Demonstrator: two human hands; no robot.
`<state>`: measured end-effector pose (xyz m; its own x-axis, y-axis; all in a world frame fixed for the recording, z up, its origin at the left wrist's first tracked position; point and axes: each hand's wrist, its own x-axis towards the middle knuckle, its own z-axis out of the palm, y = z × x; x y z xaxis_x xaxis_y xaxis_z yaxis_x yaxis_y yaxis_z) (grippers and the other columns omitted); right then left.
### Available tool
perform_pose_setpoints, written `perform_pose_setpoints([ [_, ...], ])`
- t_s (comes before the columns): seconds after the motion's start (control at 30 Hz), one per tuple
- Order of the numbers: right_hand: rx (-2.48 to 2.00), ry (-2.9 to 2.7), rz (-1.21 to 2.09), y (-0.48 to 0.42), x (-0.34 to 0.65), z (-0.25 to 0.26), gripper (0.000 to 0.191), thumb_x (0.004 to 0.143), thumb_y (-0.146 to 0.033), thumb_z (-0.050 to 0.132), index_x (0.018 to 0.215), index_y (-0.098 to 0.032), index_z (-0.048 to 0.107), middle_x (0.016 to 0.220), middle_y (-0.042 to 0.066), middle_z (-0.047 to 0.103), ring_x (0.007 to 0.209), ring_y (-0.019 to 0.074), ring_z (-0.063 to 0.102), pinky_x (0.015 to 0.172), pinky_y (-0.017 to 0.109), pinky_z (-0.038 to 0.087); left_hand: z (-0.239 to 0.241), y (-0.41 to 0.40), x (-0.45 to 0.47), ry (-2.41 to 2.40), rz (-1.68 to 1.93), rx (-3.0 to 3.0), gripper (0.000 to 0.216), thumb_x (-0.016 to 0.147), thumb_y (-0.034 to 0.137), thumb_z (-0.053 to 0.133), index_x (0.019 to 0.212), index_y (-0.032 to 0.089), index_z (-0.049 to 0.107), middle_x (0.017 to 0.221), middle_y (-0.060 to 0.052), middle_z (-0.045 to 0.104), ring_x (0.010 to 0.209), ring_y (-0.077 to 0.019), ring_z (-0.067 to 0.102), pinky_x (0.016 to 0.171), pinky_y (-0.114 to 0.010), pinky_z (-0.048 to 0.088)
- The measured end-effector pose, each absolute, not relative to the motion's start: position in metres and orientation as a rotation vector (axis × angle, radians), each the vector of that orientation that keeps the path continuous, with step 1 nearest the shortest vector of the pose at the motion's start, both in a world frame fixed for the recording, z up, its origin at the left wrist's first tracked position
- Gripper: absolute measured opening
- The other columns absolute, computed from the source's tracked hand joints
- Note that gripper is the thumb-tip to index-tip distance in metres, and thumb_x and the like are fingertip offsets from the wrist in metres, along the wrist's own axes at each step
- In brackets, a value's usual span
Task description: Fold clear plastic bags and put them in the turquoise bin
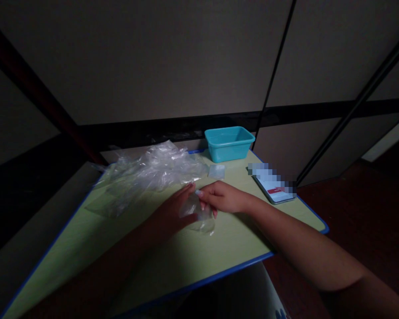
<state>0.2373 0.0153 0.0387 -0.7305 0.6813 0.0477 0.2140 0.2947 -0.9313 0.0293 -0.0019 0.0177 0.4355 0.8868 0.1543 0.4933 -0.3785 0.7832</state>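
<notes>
A small clear plastic bag [201, 223] is between my two hands, low over the tabletop. My left hand [176, 208] holds its left side, the thumb laid across the film and the fingers stretched along the upper edge. With fingers curled in a pinch, my right hand [224, 198] grips the bag near its top right. The curled fingers hide part of the film, and I cannot make out anything inside. Just beyond my hands lies a loose heap of clear plastic bags [162, 164]. A small flat whitish packet [216, 171] rests right of the heap.
A turquoise plastic basin [231, 148] stands at the back of the pale green table [146, 261], which has a blue edge. Towards the right edge lies a phone [272, 184] with its screen lit. Dark-trimmed panels [173, 62] rise right behind the table.
</notes>
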Motion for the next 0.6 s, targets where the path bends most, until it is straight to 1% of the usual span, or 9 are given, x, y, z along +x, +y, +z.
perform_pose_setpoints([
  [0.07, -0.831, -2.159, 1.455, 0.015, 0.238, 0.040, 0.049, 0.090, -0.057, 0.044, 0.068, -0.014, 0.056, 0.058, -0.002, 0.056, 0.043, 0.0074, 0.054, 0.044, 0.019, 0.042, 0.021, 0.006, 0.023, 1.207, 0.799, 2.052, 0.057, 0.081, 0.062, 0.048, 0.119, 0.021, 0.060, 0.130, -0.010, 0.057, 0.122, -0.0312, 0.049, 0.107, -0.043, 0.032],
  [0.1, -0.841, -2.171, 1.471, 0.015, 0.239, 0.040, 0.048, 0.090, -0.055, 0.045, 0.068, -0.013, 0.057, 0.057, -0.002, 0.056, 0.042, 0.0075, 0.054, 0.044, 0.020, 0.043, 0.022, 0.010, 0.020, 1.232, 0.814, 2.057, 0.053, 0.085, 0.060, 0.042, 0.114, 0.020, 0.063, 0.123, -0.009, 0.061, 0.117, -0.0297, 0.053, 0.104, -0.041, 0.035],
  [0.17, -0.859, -2.187, 1.511, 0.014, 0.240, 0.043, 0.045, 0.089, -0.052, 0.047, 0.068, -0.013, 0.057, 0.057, -0.002, 0.057, 0.041, 0.0076, 0.054, 0.043, 0.020, 0.043, 0.024, 0.016, 0.016, 1.256, 0.812, 2.049, 0.049, 0.087, 0.057, 0.041, 0.105, 0.019, 0.066, 0.109, -0.009, 0.067, 0.105, -0.0279, 0.060, 0.098, -0.039, 0.041],
  [0.2, -0.869, -2.189, 1.530, 0.014, 0.241, 0.044, 0.044, 0.089, -0.051, 0.048, 0.068, -0.013, 0.057, 0.057, -0.002, 0.057, 0.041, 0.0075, 0.054, 0.043, 0.020, 0.043, 0.024, 0.018, 0.014, 1.245, 0.781, 2.046, 0.048, 0.086, 0.057, 0.042, 0.104, 0.019, 0.066, 0.103, -0.008, 0.069, 0.099, -0.0270, 0.061, 0.094, -0.037, 0.043],
  [0.3, -0.909, -2.185, 1.574, 0.014, 0.242, 0.046, 0.042, 0.089, -0.047, 0.051, 0.066, -0.013, 0.057, 0.056, -0.002, 0.057, 0.040, 0.0076, 0.055, 0.043, 0.019, 0.044, 0.022, 0.022, 0.010, 1.200, 0.671, 2.030, 0.050, 0.086, 0.057, 0.043, 0.110, 0.018, 0.062, 0.091, -0.006, 0.069, 0.085, -0.0232, 0.064, 0.079, -0.033, 0.048],
  [0.4, -0.949, -2.189, 1.622, 0.015, 0.242, 0.046, 0.039, 0.088, -0.043, 0.052, 0.064, -0.013, 0.057, 0.054, -0.002, 0.058, 0.040, 0.0083, 0.056, 0.041, 0.019, 0.044, 0.019, 0.022, 0.009, 1.185, 0.608, 2.018, 0.049, 0.085, 0.054, 0.045, 0.115, 0.018, 0.058, 0.090, -0.004, 0.068, 0.081, -0.0206, 0.063, 0.071, -0.029, 0.048],
  [0.5, -0.993, -2.190, 1.696, 0.017, 0.243, 0.045, 0.037, 0.088, -0.039, 0.052, 0.063, -0.012, 0.057, 0.052, -0.001, 0.058, 0.039, 0.0094, 0.057, 0.040, 0.019, 0.045, 0.019, 0.022, 0.009, 1.184, 0.543, 2.054, 0.044, 0.086, 0.048, 0.045, 0.112, 0.017, 0.060, 0.092, -0.004, 0.067, 0.080, -0.0188, 0.061, 0.070, -0.028, 0.046],
  [0.6, -1.041, -2.194, 1.753, 0.019, 0.245, 0.042, 0.035, 0.088, -0.037, 0.051, 0.063, -0.013, 0.056, 0.055, -0.001, 0.060, 0.040, 0.0099, 0.058, 0.038, 0.020, 0.046, 0.019, 0.022, 0.008, 1.193, 0.483, 2.120, 0.040, 0.086, 0.042, 0.044, 0.110, 0.016, 0.062, 0.092, -0.004, 0.065, 0.075, -0.0168, 0.058, 0.067, -0.028, 0.045],
])
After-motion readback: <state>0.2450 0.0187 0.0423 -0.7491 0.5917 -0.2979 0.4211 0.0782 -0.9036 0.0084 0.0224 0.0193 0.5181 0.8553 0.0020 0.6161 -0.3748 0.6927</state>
